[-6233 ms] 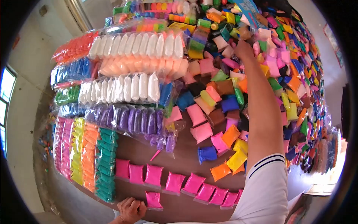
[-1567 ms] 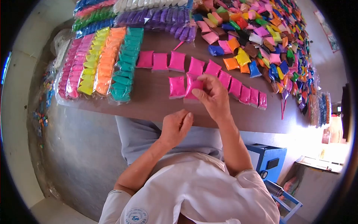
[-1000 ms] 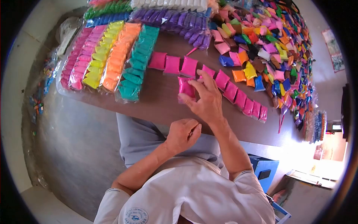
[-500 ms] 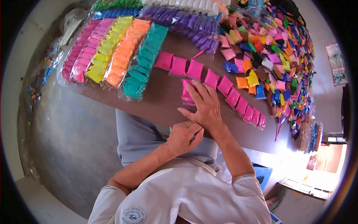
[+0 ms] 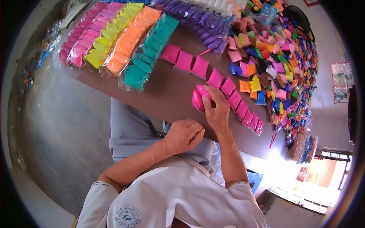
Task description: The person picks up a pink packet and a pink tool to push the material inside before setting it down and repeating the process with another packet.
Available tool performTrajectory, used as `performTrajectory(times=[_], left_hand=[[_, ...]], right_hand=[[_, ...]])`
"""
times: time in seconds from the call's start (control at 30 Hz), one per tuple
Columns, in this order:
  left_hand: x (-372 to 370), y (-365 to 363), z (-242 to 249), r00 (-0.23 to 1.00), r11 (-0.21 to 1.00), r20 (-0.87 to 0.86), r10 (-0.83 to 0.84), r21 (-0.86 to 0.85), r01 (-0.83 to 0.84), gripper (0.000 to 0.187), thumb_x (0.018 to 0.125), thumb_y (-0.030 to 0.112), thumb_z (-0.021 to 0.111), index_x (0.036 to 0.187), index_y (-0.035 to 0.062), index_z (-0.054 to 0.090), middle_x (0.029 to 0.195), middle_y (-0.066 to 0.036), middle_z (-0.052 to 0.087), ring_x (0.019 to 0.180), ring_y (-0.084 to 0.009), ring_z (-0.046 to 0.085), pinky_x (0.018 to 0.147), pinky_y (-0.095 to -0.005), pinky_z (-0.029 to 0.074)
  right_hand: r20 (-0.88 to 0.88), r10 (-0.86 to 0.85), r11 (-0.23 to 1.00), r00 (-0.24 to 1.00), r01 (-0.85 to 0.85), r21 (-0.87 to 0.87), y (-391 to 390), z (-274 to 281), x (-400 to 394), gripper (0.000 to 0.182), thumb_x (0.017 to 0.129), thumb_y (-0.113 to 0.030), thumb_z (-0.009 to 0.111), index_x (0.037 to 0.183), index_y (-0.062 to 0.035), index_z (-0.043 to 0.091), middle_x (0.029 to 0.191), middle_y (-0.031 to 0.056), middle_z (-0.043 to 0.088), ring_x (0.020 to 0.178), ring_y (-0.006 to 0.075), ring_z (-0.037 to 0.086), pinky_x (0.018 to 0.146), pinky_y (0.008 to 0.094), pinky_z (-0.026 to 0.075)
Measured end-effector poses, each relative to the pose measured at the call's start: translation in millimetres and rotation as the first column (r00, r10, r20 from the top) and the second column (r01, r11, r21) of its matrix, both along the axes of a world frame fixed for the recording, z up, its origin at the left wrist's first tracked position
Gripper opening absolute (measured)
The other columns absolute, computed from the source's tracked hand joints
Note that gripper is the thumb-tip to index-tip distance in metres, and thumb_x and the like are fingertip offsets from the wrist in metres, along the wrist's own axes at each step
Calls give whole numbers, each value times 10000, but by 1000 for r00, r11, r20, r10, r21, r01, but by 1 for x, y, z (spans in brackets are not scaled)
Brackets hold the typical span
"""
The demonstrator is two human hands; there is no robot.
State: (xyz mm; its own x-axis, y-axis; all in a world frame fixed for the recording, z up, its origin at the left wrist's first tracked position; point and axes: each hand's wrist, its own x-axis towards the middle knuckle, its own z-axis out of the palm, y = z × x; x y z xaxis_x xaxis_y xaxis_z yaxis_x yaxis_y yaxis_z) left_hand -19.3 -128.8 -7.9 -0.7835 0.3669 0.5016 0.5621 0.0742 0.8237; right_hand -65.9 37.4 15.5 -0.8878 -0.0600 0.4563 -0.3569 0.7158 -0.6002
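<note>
A pair of magenta packets (image 5: pixel 198 99) is held at the fingertips of the right hand (image 5: pixel 206 95), left of its palm, with thumb and fingers partly closed, just on the near side of the magenta row (image 5: pixel 215 78). The left hand (image 5: pixel 183 136) is curled closed, farther toward the near side; its contents cannot be told. Teal packets (image 5: pixel 152 52) are laid left of the row; a multicoloured heap (image 5: pixel 279 70) is spread to its right.
</note>
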Motion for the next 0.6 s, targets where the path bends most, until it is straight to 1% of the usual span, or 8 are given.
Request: performTrajectory(times=[0.17, 0.27, 0.4, 0.47, 0.5, 0.53, 0.57, 0.6], left_hand=[[0, -1, -4, 1000, 1000, -28, -8, -11, 8, 100, 776, 35, 675, 782, 48, 576, 716, -101, 602, 637, -307, 602, 578, -402, 488], [1, 0, -5, 999, 1000, -38, 10, 16, -9, 99, 773, 35, 674, 783, 48, 576, 713, -100, 596, 646, -304, 603, 582, -403, 487], [0, -2, -2, 1000, 1000, -27, -11, -13, 11, 98, 773, 36, 673, 780, 51, 576, 713, -99, 595, 640, -304, 600, 583, -403, 486], [0, -3, 0, 1000, 1000, -15, -19, -20, 18, 79, 787, 42, 668, 795, 52, 590, 704, -97, 593, 623, -306, 593, 582, -406, 484], [0, -3, 1, 1000, 1000, -14, -21, -12, 21, 79, 787, 42, 668, 795, 52, 590, 704, -97, 593, 623, -306, 593, 582, -406, 484], [0, -3, 2, 1000, 1000, 21, -14, -5, 14, 66, 796, 44, 663, 809, 49, 598, 697, -100, 591, 617, -307, 591, 579, -406, 480], [0, -3, 3, 998, 1000, 59, -10, 1, 10, 54, 806, 47, 658, 823, 47, 606, 691, -104, 589, 612, -309, 588, 577, -406, 475], [0, -5, 5, 998, 1000, 61, -21, 9, 21, 54, 806, 47, 658, 823, 47, 606, 691, -104, 589, 612, -309, 588, 577, -406, 475]], right_hand=[[24, 75, 942, 997, -79, 326, -6, 20, 14, 518, 801, -288, 767, 1236, -58, 603, 1269, 147, 568, 1129, 341, 580, 888, 421, 511], [107, 15, 914, 994, -57, 402, -14, 27, 13, 594, 768, -308, 785, 1272, -67, 580, 1342, 144, 514, 1170, 339, 545, 924, 439, 495], [55, 56, 902, 997, -74, 424, -9, 14, 3, 563, 789, -295, 775, 1257, -51, 579, 1232, 161, 582, 1043, 334, 611, 841, 414, 532], [120, 48, 998, 992, -53, 41, -4, 7, 2, 493, 839, -294, 753, 1233, -49, 585, 1072, 124, 656, 856, 270, 665, 715, 355, 556], [121, 44, 998, 992, -50, 49, -1, 9, 3, 493, 839, -294, 753, 1233, -49, 585, 1072, 124, 656, 856, 270, 665, 715, 355, 556], [313, 37, 948, 949, 66, -310, 2, 14, 6, 435, 870, -283, 732, 1212, -56, 590, 1004, 94, 671, 781, 231, 662, 643, 320, 534], [480, 97, 765, 872, 243, -597, 6, 17, 9, 376, 900, -272, 710, 1191, -63, 595, 937, 64, 686, 706, 192, 658, 571, 284, 512], [438, 277, 540, 855, 238, -807, 13, 16, 12, 311, 937, -261, 673, 1184, -87, 597, 934, 31, 682, 702, 151, 645, 541, 259, 465]])
